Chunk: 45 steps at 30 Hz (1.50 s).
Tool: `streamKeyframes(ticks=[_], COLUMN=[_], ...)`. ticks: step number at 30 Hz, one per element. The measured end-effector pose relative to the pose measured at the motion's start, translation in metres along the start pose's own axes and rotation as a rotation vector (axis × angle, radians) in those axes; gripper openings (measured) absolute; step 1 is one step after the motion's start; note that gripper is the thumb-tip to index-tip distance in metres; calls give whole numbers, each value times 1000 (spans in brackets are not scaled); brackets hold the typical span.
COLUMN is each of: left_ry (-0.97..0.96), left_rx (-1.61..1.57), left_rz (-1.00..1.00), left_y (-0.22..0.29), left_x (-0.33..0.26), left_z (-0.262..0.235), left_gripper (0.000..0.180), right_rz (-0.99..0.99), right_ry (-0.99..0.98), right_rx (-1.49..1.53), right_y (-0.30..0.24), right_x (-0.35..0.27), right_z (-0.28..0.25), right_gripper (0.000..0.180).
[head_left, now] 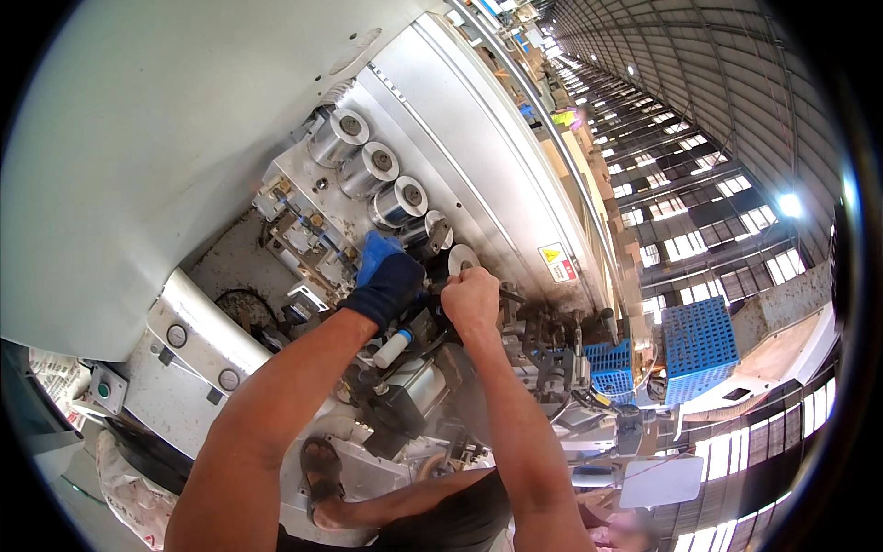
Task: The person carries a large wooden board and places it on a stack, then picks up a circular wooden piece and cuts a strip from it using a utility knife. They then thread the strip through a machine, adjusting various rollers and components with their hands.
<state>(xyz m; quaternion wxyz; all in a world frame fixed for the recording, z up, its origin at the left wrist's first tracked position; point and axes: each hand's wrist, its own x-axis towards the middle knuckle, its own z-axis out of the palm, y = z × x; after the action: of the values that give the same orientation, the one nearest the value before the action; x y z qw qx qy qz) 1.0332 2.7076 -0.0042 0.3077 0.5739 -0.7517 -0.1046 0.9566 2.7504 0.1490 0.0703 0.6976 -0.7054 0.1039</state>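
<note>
My left hand point(384, 281) wears a dark blue glove with brighter blue over the fingers. Its fingers look bent together among the machine parts, beside a row of silver cylinders point(401, 201) with pale round end faces; what they hold is hidden. Just right of it, my bare right hand point(471, 299) is closed in a fist in front of the lowest cylinder point(463, 260). A short dark bar point(511, 294) shows by its knuckles, but I cannot tell whether the fist grips it. Below the hands stands a white canister with a blue collar point(394, 349).
A large pale machine cover point(166, 138) rises on the left. A white panel with warning labels point(557, 263) slopes along the right. Two blue plastic baskets point(701, 350) point(609, 368) hang past the machine. Gauges point(230, 379) sit on a white housing. My sandalled foot point(322, 469) is below.
</note>
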Motion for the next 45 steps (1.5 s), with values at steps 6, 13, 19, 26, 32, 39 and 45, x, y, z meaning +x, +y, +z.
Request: streamKeyframes(ticks=[6, 13, 19, 26, 32, 39, 45], left_ry=[-52, 41, 11, -13, 149, -28, 7], left_rx=[-207, -363, -139, -119, -250, -214, -208], left_rz=[-35, -235, 26, 23, -157, 59, 60], left_y=[25, -2, 9, 7, -21, 14, 5], left_x=[5, 15, -1, -5, 6, -3, -4], left_z=[24, 56, 1, -25, 18, -30, -25], left_gripper=[12, 15, 20, 18, 18, 18, 21], right_rz=[61, 52, 53, 57, 3, 65, 21], right_ry=[10, -2, 14, -79, -94, -69, -57], right_rx=[-32, 12, 23, -47, -40, -76, -75], right_y=[25, 6, 9, -1, -26, -3, -8], right_x=[-7, -2, -3, 0, 5, 1, 2], right_z=[-6, -1, 0, -6, -5, -8, -5], right_gripper=[21, 20, 21, 20, 20, 20, 20])
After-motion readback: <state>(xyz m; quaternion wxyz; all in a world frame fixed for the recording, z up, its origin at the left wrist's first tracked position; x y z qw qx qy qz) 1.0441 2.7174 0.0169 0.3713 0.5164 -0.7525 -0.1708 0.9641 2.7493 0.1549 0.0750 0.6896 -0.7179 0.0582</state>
